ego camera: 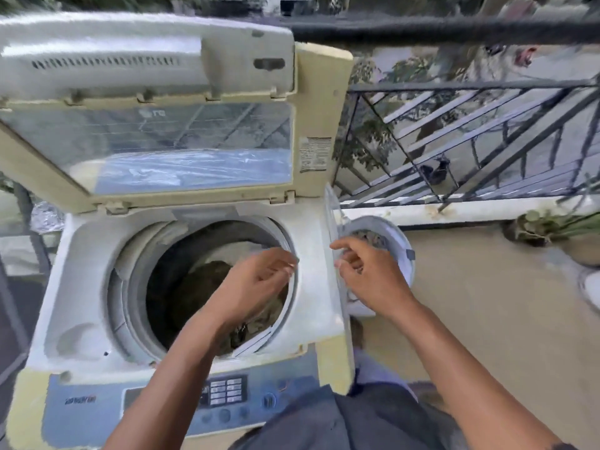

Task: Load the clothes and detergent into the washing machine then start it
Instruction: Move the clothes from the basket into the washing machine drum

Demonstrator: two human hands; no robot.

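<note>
My left hand [256,280] hangs over the right side of the drum [207,287], fingers loosely curled, holding nothing I can make out. My right hand [367,274] is past the washer's [311,287] right edge, above the white bucket [396,241], fingers half bent, empty. Clothes [207,287] lie dark in the drum. The lid [146,125] stands up.

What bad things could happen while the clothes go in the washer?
1. The lid stands propped up over the drum; if bumped it might drop on the left hand, which hovers over the opening.
2. The white bucket of clothes sits right beside the machine, under the right hand; a knock could tip it onto the floor.
3. A garment carried across could drop into the gap between bucket and washer.
</note>
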